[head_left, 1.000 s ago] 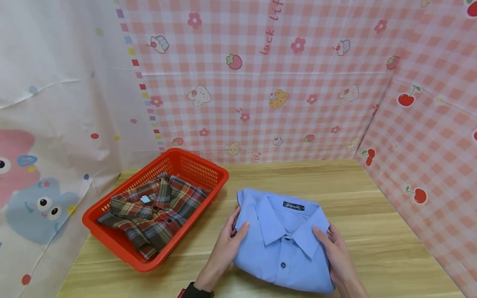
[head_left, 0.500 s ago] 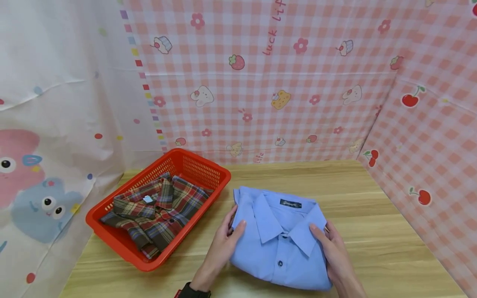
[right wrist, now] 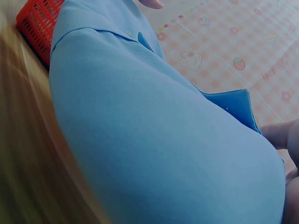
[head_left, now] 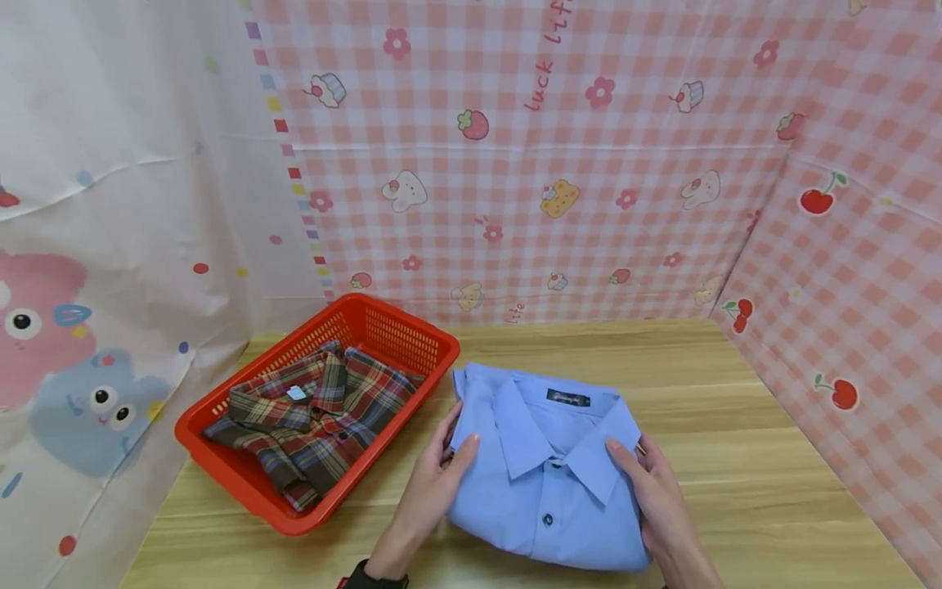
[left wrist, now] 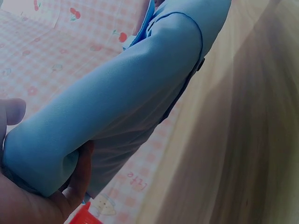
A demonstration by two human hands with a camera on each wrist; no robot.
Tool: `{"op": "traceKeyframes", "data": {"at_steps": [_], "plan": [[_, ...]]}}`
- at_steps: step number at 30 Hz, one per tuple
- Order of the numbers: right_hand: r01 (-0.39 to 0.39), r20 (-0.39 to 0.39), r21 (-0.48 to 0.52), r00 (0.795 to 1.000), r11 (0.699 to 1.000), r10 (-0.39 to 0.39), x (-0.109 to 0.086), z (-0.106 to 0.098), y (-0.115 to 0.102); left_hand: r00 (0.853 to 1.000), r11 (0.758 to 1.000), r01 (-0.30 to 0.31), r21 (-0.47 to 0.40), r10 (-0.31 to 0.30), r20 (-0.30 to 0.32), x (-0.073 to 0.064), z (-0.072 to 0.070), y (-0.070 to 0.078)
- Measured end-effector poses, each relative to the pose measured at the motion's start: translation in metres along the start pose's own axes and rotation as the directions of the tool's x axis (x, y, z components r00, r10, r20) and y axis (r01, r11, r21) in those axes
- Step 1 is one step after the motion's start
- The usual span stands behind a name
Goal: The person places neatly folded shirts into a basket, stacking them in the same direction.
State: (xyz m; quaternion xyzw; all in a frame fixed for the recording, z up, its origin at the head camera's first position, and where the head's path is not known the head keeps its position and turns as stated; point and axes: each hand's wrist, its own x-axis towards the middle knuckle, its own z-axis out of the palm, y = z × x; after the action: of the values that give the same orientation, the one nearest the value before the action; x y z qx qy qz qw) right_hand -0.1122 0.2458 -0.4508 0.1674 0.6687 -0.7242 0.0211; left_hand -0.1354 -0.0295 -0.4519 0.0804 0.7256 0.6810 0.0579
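Observation:
A folded light-blue button-up shirt [head_left: 508, 507] is held between both hands, its collar and dark label toward the far side. My left hand [head_left: 434, 483] grips its left edge, thumb on top and fingers beneath; in the left wrist view those fingers [left wrist: 81, 175] curl under the folded side. On the opposite edge my right hand [head_left: 655, 499] holds the shirt the same way, thumb on the front near the collar point. Both wrist views show the shirt's near edge raised off the wooden table, with its underside partly visible in the left one.
A red plastic basket [head_left: 441, 352] stands left of the shirt, with a folded plaid shirt [head_left: 316, 417] lying in it. The wood-grain table [head_left: 751, 458] runs back to a pink checked cloth wall [head_left: 508, 204]. A white printed sheet [head_left: 132, 245] hangs at the left.
The blue shirt and both hands have shifted slightly left and a little away from me, closer to the basket. The whole scene has drifted slightly right in view. Both grips stay the same.

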Motion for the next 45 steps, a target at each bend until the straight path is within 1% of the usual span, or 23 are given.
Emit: {"op": "traceKeyframes", "data": {"at_steps": [6, 9, 13, 17, 20, 28, 32, 39, 45], "plan": [[0.03, 0.028, 0.002, 0.999, 1.0, -0.03, 0.0, 0.006, -0.006, 1.0, 1.0, -0.014, 0.015, 0.014, -0.026, -0.003, -0.006, 0.002], [0.043, 0.043, 0.001, 0.998, 0.999, -0.043, 0.0, 0.009, -0.009, 0.999, 0.999, -0.026, 0.021, 0.026, -0.029, -0.003, -0.009, 0.002], [0.04, 0.046, -0.015, 0.998, 0.999, -0.039, 0.001, 0.013, -0.011, 0.998, 0.998, -0.048, 0.032, 0.049, -0.032, -0.004, -0.012, 0.003], [0.052, 0.061, -0.015, 0.997, 0.999, -0.051, 0.002, 0.017, -0.012, 0.997, 0.998, -0.053, 0.04, 0.055, -0.044, -0.006, -0.015, 0.005], [0.069, 0.079, 0.002, 0.995, 0.998, -0.069, 0.002, 0.019, -0.013, 0.997, 0.998, -0.056, 0.04, 0.058, -0.057, -0.008, -0.018, 0.007], [0.105, 0.105, 0.007, 0.989, 0.994, -0.105, 0.004, 0.026, -0.016, 0.994, 0.997, -0.077, 0.028, 0.079, -0.074, -0.008, -0.024, 0.011], [0.122, 0.117, 0.001, 0.986, 0.993, -0.121, 0.006, 0.029, -0.017, 0.994, 0.997, -0.075, 0.023, 0.077, -0.081, -0.009, -0.027, 0.013], [0.149, 0.139, -0.001, 0.979, 0.989, -0.148, 0.008, 0.035, -0.021, 0.994, 0.997, -0.067, 0.042, 0.07, -0.086, -0.01, -0.033, 0.015], [0.156, 0.161, 0.004, 0.975, 0.988, -0.155, 0.009, 0.042, -0.023, 0.995, 0.998, -0.04, 0.05, 0.044, -0.094, -0.011, -0.039, 0.016]]}}
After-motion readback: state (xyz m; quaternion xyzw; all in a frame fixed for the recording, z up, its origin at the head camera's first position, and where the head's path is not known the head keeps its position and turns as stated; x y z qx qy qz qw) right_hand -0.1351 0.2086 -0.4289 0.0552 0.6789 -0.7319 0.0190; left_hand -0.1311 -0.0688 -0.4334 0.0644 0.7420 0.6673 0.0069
